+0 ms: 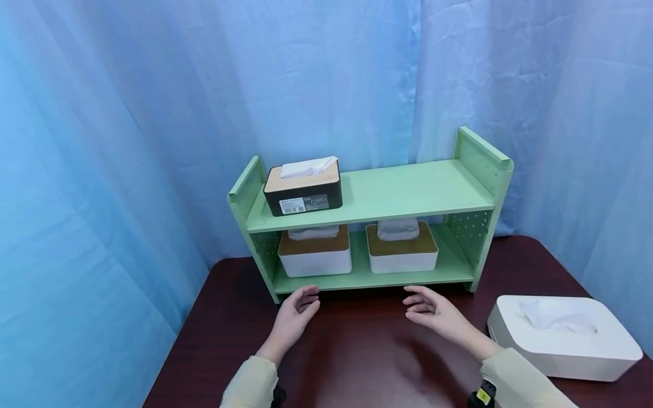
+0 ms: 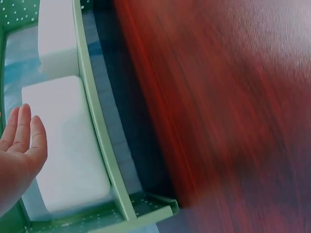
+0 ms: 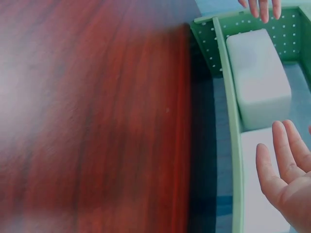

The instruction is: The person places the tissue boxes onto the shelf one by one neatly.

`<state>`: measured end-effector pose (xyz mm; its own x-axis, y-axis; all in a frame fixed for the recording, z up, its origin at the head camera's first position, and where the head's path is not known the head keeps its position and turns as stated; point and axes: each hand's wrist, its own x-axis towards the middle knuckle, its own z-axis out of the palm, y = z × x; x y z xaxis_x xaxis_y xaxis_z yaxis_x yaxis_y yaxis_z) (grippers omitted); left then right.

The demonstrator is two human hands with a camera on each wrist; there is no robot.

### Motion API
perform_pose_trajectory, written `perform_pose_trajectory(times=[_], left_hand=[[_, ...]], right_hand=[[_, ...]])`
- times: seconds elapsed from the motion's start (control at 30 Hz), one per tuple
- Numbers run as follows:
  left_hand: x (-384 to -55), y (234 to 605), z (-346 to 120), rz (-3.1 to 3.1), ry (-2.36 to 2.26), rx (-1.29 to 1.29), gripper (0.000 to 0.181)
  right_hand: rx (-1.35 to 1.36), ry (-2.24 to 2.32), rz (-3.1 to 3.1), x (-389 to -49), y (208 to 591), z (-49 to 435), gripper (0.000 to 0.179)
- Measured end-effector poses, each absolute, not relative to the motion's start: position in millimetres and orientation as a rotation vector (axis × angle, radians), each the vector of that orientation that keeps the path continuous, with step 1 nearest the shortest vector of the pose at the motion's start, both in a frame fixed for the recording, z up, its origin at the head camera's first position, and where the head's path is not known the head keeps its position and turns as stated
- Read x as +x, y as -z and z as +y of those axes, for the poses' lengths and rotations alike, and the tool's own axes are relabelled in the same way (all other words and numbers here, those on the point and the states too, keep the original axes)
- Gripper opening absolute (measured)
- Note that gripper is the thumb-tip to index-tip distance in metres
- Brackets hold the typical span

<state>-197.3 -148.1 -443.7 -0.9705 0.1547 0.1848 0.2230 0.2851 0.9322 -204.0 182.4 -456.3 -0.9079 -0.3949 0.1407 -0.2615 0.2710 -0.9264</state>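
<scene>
My left hand (image 1: pixel 296 313) hovers over the table in front of the shelf's left half, its fingers loosely bent around nothing. To the right, my right hand (image 1: pixel 432 310) is held out the same way, palm turned toward the other. Behind them stands a two-tier green shelf (image 1: pixel 403 190). Its lower tier bears two white tissue boxes with wooden lids, a left one (image 1: pixel 316 263) and a right one (image 1: pixel 403 262). A black tissue box (image 1: pixel 306 198) with a pale wooden lid sits at the left of the upper tier. Both hands are apart from the boxes.
A larger white tissue box (image 1: pixel 566 340) stands at the table's right side, beside my right forearm. The dark red wooden table (image 1: pixel 357 362) runs under the shelf. Blue curtains (image 1: pixel 326 85) hang behind and at both sides.
</scene>
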Motion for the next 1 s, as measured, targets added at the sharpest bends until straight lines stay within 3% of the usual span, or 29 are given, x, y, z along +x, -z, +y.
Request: perform_pose_trajectory(times=[0.63,1.0], left_hand=[[-190,475,-105,-2.457,1.808,-0.479,0.038],[-179,476,-86,-2.525,1.655,-0.524,0.046]], right_hand=[[-0.659,1.791,2.511,-177,473,226,0.045],[-0.835,1.735,2.741,-165,464,270,0.054]])
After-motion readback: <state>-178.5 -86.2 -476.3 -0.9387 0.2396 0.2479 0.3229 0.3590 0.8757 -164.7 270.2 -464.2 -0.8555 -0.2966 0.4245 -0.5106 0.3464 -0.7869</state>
